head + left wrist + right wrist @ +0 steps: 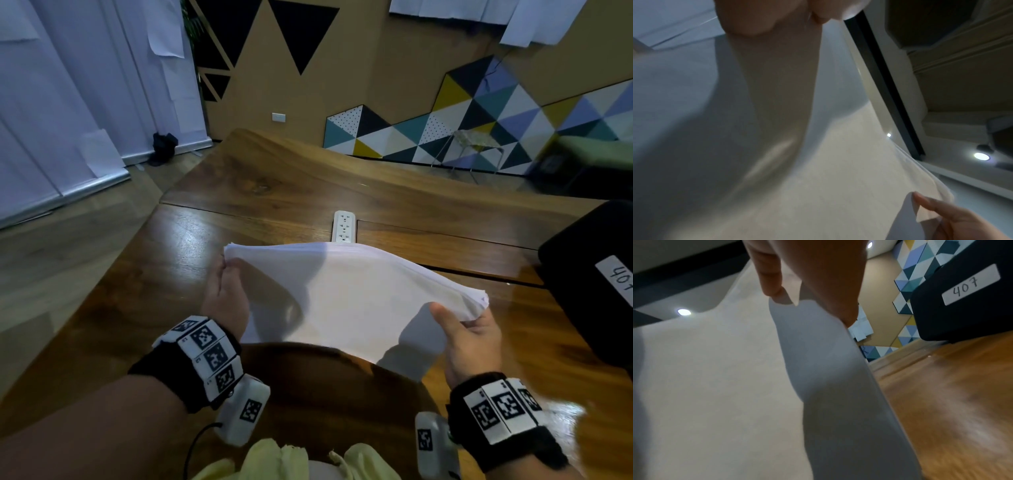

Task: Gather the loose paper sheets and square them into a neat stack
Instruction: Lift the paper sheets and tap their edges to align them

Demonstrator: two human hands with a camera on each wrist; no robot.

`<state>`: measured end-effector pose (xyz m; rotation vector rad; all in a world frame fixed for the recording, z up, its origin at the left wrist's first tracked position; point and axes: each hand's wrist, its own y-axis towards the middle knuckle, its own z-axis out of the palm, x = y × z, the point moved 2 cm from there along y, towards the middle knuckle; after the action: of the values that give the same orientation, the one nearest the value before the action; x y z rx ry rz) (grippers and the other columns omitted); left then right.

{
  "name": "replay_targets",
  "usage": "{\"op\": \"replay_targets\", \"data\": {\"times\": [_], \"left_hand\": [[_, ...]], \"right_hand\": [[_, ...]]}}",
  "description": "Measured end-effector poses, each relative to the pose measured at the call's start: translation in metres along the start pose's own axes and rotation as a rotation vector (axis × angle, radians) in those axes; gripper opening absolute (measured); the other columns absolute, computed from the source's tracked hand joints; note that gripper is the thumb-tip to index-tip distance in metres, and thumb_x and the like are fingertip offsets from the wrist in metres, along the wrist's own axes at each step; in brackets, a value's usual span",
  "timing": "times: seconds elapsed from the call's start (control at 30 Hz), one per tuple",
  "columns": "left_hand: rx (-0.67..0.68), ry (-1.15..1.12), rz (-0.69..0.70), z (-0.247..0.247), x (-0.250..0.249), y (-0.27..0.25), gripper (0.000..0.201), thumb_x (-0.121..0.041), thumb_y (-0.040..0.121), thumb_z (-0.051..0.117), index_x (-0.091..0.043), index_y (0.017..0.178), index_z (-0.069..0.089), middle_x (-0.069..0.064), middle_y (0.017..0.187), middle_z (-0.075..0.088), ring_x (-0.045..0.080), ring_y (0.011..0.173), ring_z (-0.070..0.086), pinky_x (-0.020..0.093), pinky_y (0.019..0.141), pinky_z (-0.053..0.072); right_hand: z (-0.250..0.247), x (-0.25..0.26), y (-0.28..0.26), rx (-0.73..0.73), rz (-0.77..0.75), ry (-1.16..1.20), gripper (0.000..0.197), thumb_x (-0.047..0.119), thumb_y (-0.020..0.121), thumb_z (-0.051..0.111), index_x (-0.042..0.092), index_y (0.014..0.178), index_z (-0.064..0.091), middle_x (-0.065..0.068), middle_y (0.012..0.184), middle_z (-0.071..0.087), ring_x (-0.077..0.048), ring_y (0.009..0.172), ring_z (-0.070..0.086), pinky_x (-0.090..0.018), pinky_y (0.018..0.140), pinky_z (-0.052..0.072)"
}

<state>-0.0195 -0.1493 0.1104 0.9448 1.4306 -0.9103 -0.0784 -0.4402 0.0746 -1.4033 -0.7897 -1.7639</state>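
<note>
A bundle of white paper sheets (346, 294) hangs in the air over the wooden table (260, 192), sagging between both hands. My left hand (224, 291) pinches the bundle's upper left corner. My right hand (469, 339) grips the right edge, thumb on top. The sheets' right edges fan out slightly and are not flush. In the left wrist view the paper (777, 146) fills the frame, and my right hand (953, 217) shows at the bottom right. In the right wrist view my fingers (774, 280) curl over the paper (725, 369).
A white power strip (343, 226) is set into the table just beyond the sheets. A black case (589, 274) with a white label reading 407 (970, 284) stands on the table at the right. The table's left edge drops to a wooden floor.
</note>
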Motion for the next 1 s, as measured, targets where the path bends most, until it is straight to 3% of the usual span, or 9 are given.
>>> {"op": "replay_targets", "data": {"times": [0.13, 0.2, 0.33, 0.5, 0.6, 0.7, 0.8, 0.93, 1.0], "left_hand": [[0.019, -0.122, 0.011, -0.009, 0.010, 0.017, 0.041, -0.037, 0.080, 0.038, -0.008, 0.102, 0.058, 0.003, 0.082, 0.057, 0.025, 0.089, 0.055, 0.036, 0.082, 0.042], [0.037, -0.170, -0.016, -0.010, 0.022, 0.026, 0.046, -0.047, 0.078, 0.037, -0.010, 0.091, 0.059, 0.007, 0.082, 0.055, 0.025, 0.087, 0.055, 0.039, 0.082, 0.043], [0.006, -0.098, -0.081, -0.013, 0.038, 0.035, 0.031, -0.066, 0.077, 0.027, -0.040, 0.072, 0.044, -0.016, 0.084, 0.047, 0.002, 0.082, 0.047, 0.030, 0.087, 0.040], [-0.003, -0.177, -0.123, -0.009, 0.024, 0.031, 0.037, -0.061, 0.062, 0.049, -0.027, 0.067, 0.059, 0.006, 0.078, 0.058, 0.031, 0.086, 0.058, 0.052, 0.091, 0.045], [0.031, -0.192, -0.062, -0.006, 0.019, 0.028, 0.031, -0.061, 0.061, 0.054, -0.030, 0.060, 0.059, 0.000, 0.061, 0.061, 0.031, 0.077, 0.058, 0.050, 0.082, 0.049], [0.108, -0.134, -0.002, -0.007, 0.021, 0.029, 0.019, -0.047, 0.065, 0.066, -0.033, 0.069, 0.053, -0.007, 0.052, 0.066, 0.018, 0.060, 0.064, 0.036, 0.065, 0.051], [0.170, -0.033, 0.055, -0.005, 0.023, 0.026, 0.025, -0.024, 0.073, 0.069, -0.033, 0.074, 0.046, -0.013, 0.049, 0.065, -0.001, 0.044, 0.057, 0.021, 0.050, 0.047], [0.109, 0.064, 0.018, -0.006, 0.020, 0.030, 0.022, -0.036, 0.072, 0.069, -0.032, 0.078, 0.048, 0.000, 0.074, 0.060, 0.023, 0.072, 0.062, 0.033, 0.063, 0.050], [0.016, 0.162, 0.033, -0.011, 0.012, 0.036, 0.040, -0.046, 0.069, 0.066, -0.027, 0.101, 0.050, 0.007, 0.105, 0.056, 0.027, 0.099, 0.058, 0.040, 0.082, 0.051]], "right_hand": [[-0.002, 0.006, -0.001, 0.087, 0.027, 0.031, 0.086, 0.053, 0.018, 0.088, 0.022, 0.094, 0.064, 0.010, 0.081, 0.076, -0.003, 0.077, 0.072, -0.017, 0.065, 0.057], [-0.001, 0.004, -0.004, 0.110, 0.063, 0.011, 0.083, 0.054, 0.018, 0.088, 0.022, 0.090, 0.064, 0.009, 0.077, 0.076, -0.004, 0.073, 0.070, -0.018, 0.063, 0.057], [0.007, 0.007, -0.011, 0.096, 0.153, 0.100, 0.011, 0.026, 0.081, 0.064, 0.017, 0.086, 0.061, -0.003, 0.081, 0.066, -0.014, 0.075, 0.062, -0.026, 0.065, 0.049], [0.015, 0.011, -0.009, 0.007, 0.196, 0.079, 0.023, 0.041, 0.085, 0.054, 0.019, 0.086, 0.059, -0.003, 0.079, 0.065, -0.016, 0.072, 0.063, -0.027, 0.062, 0.047], [0.018, 0.013, -0.009, 0.062, 0.209, 0.043, 0.053, 0.061, 0.048, 0.070, 0.025, 0.086, 0.060, 0.002, 0.074, 0.070, -0.010, 0.065, 0.068, -0.022, 0.055, 0.051], [0.018, 0.012, -0.009, 0.118, 0.191, -0.023, 0.048, 0.038, 0.053, 0.083, 0.032, 0.091, 0.055, 0.003, 0.090, 0.067, -0.010, 0.075, 0.068, -0.022, 0.061, 0.051], [0.016, 0.010, -0.008, 0.116, 0.170, -0.157, 0.055, -0.008, 0.075, 0.067, 0.040, 0.091, 0.046, 0.007, 0.099, 0.060, -0.011, 0.090, 0.060, -0.032, 0.079, 0.049], [0.018, 0.015, -0.013, 0.089, 0.144, -0.246, 0.039, -0.006, 0.081, 0.062, 0.031, 0.087, 0.055, 0.009, 0.092, 0.064, -0.014, 0.091, 0.060, -0.032, 0.084, 0.046], [0.021, 0.027, -0.017, 0.098, 0.099, -0.286, 0.032, -0.002, 0.081, 0.064, 0.029, 0.083, 0.055, 0.007, 0.088, 0.063, -0.009, 0.085, 0.059, -0.026, 0.076, 0.047]]}}
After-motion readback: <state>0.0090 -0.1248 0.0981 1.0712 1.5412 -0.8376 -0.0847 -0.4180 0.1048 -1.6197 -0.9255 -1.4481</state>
